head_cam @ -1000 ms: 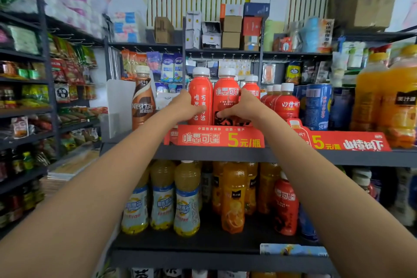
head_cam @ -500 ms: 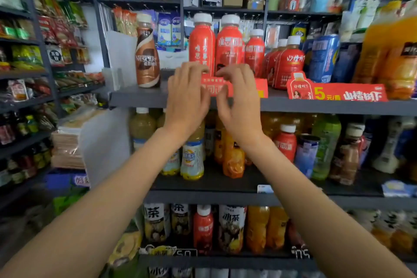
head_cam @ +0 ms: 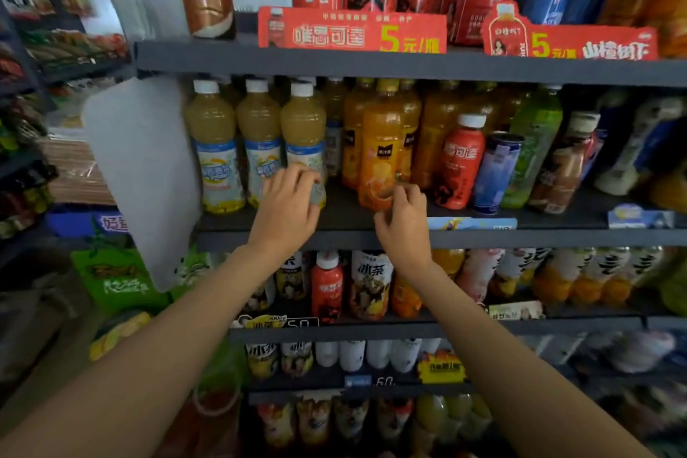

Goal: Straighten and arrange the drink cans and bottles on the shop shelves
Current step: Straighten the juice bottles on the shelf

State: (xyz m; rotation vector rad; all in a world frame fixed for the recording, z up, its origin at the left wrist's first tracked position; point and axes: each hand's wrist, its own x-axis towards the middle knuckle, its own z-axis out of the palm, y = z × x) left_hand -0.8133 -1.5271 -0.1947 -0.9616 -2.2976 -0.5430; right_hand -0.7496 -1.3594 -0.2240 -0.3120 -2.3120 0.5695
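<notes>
On the dark middle shelf (head_cam: 371,238), near its front edge, the left hand (head_cam: 284,206) grips a pale-yellow plastic juice bottle (head_cam: 303,145); the right hand's (head_cam: 403,225) grip, loosely curled, touches an orange plastic bottle (head_cam: 381,156). Best turn labels forward, keeping bases flat.

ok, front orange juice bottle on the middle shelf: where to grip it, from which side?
Grip the orange juice bottle round its lower body, from the front. It stands upright ahead of its row, the shelf above hems in its cap, and the right hand is already there.
</notes>
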